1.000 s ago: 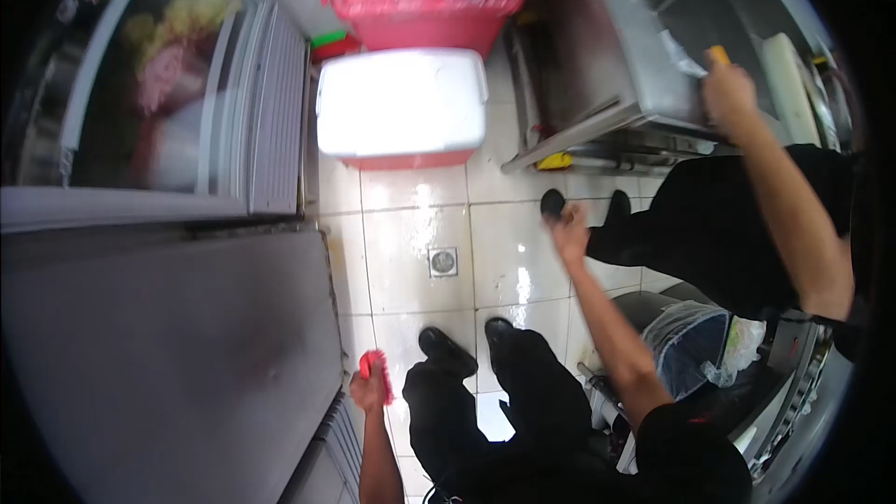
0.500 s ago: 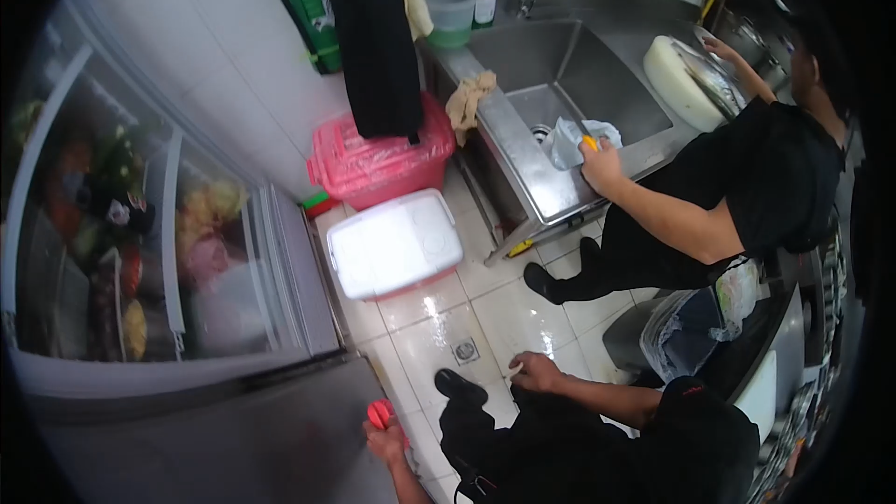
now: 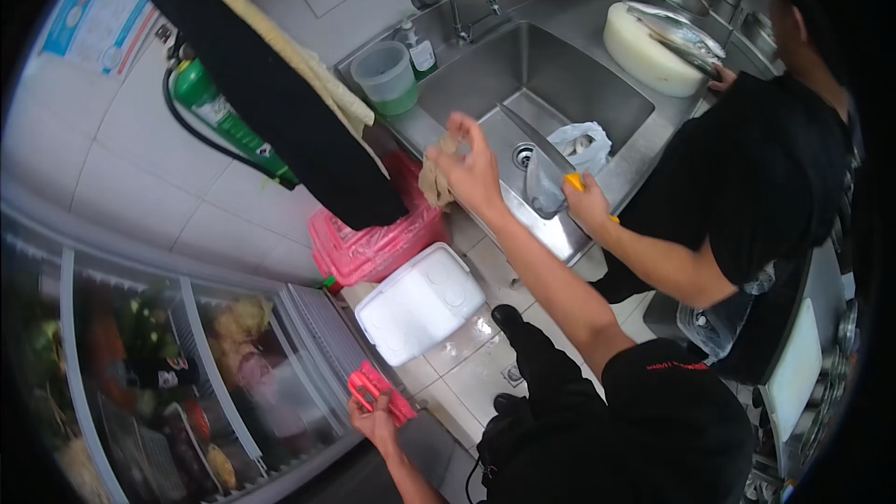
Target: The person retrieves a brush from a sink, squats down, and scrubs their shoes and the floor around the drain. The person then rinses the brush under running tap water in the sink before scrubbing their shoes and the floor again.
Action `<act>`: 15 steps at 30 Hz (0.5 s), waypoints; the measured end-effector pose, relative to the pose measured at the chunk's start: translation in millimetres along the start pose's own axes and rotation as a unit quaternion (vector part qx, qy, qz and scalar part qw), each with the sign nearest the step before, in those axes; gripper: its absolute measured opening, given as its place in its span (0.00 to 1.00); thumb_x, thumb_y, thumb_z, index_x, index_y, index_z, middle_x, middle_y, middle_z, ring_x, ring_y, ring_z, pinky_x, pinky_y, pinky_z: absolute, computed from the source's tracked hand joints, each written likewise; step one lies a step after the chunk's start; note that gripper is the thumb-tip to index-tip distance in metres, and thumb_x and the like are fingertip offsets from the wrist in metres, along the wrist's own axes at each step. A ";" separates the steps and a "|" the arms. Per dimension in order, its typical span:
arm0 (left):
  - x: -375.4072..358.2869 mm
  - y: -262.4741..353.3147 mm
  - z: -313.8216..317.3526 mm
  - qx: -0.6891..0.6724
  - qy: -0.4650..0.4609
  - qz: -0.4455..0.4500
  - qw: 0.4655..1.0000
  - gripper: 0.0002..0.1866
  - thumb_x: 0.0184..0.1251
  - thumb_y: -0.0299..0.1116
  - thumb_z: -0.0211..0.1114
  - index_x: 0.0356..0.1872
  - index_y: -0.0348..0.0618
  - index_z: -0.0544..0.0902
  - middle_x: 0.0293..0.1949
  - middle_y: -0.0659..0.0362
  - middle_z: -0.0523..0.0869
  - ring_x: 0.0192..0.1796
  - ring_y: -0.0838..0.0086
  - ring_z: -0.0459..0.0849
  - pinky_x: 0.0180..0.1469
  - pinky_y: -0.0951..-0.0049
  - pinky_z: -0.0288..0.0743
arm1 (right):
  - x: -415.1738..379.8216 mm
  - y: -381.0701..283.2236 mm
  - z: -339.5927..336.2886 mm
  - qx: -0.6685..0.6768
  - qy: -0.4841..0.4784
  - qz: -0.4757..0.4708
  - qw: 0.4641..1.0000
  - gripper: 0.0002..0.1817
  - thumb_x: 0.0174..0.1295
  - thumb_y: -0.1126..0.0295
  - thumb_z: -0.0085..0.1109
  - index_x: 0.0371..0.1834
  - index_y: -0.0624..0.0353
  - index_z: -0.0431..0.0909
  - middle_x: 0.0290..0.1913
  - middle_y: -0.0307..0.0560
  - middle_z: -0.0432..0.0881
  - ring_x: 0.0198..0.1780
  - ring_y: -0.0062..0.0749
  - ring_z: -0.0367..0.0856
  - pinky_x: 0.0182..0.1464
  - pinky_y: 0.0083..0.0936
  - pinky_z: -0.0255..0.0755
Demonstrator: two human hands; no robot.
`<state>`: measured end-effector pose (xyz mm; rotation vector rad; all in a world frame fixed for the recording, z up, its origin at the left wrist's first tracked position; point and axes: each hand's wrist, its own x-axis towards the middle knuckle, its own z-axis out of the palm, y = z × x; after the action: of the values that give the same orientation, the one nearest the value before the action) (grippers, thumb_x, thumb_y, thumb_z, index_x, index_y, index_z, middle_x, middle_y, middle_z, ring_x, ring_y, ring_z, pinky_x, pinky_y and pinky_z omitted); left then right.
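My left hand [image 3: 375, 422] is wrapped round a red object [image 3: 385, 394] beside the glass-fronted fridge [image 3: 308, 364]; its exact shape is unclear. Over the sink's left edge, my right hand [image 3: 474, 173] is slightly blurred, with fingers apart and bent around the top of a crumpled tan cloth [image 3: 436, 185]. The cloth hangs at the corner of the steel sink [image 3: 583, 75], partly hidden behind the hand. Whether the fingertips touch it cannot be made out.
At the right, a co-worker [image 3: 775, 168] holds a yellow-handled knife [image 3: 571, 182] over plastic bags [image 3: 546, 182] in the sink. Fish [image 3: 686, 37] lie on a round white block [image 3: 644, 56]. A white box [image 3: 420, 303] and pink bin [image 3: 364, 247] stand on the floor.
My right hand has risen from low near the floor drain to the cloth. My left hand still grips the red object, now seen more fully. The view has shifted, and the co-worker's knife blade shows.
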<state>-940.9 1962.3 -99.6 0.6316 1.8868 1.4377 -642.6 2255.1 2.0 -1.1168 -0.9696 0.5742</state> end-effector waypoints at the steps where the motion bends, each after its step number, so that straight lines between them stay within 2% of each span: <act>1: 1.8 15.9 12.5 -0.036 0.003 -0.017 0.999 0.21 0.48 0.14 0.70 0.45 0.39 0.78 0.35 0.62 0.81 0.36 0.77 0.79 0.39 0.74 0.77 | 39.8 18.9 9.8 -0.019 0.010 0.014 1.000 0.36 0.52 0.67 0.70 0.65 0.63 0.67 0.61 0.58 0.75 0.64 0.46 0.73 0.64 0.35 0.67; 4: 29.9 44.4 50.0 -0.060 -0.015 -0.006 0.998 0.19 0.51 0.16 0.69 0.45 0.39 0.78 0.34 0.62 0.80 0.34 0.77 0.79 0.38 0.74 0.76 | 147.1 56.4 31.1 -0.116 0.040 0.068 0.990 0.42 0.53 0.65 0.69 0.70 0.66 0.59 0.70 0.62 0.66 0.73 0.51 0.62 0.73 0.39 0.56; 7: 54.2 83.2 100.5 -0.071 -0.037 -0.003 0.997 0.19 0.52 0.19 0.69 0.47 0.38 0.78 0.34 0.62 0.81 0.34 0.76 0.79 0.39 0.75 0.75 | 240.3 107.2 48.8 -0.198 0.073 0.092 0.973 0.44 0.52 0.65 0.65 0.72 0.69 0.55 0.72 0.63 0.62 0.74 0.52 0.59 0.75 0.40 0.55; 10: 76.3 114.3 149.8 -0.105 -0.065 0.000 0.992 0.22 0.53 0.20 0.70 0.51 0.37 0.78 0.38 0.60 0.82 0.37 0.75 0.81 0.41 0.75 0.76 | 321.3 164.0 49.5 -0.269 0.054 0.126 0.953 0.45 0.50 0.67 0.62 0.72 0.69 0.54 0.72 0.64 0.61 0.75 0.53 0.57 0.75 0.38 0.55; 13: 95.5 135.8 186.2 -0.138 -0.099 -0.024 0.985 0.24 0.54 0.23 0.69 0.54 0.35 0.77 0.42 0.58 0.83 0.41 0.72 0.82 0.43 0.74 0.78 | 368.2 213.4 47.1 -0.319 0.096 0.136 0.933 0.46 0.49 0.67 0.60 0.73 0.69 0.53 0.72 0.65 0.61 0.75 0.53 0.58 0.75 0.36 0.55; 15: 105.9 148.8 206.4 -0.154 -0.126 -0.056 0.978 0.24 0.56 0.25 0.67 0.56 0.34 0.76 0.45 0.57 0.84 0.44 0.70 0.83 0.45 0.72 0.80 | 382.8 234.9 38.0 -0.314 0.025 0.146 0.938 0.45 0.49 0.67 0.60 0.73 0.69 0.53 0.72 0.65 0.62 0.74 0.54 0.59 0.75 0.36 0.56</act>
<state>-857.7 2210.6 -13.8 0.5203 1.4440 1.4635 -471.3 2664.6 -76.8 -1.8616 -0.9749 0.4763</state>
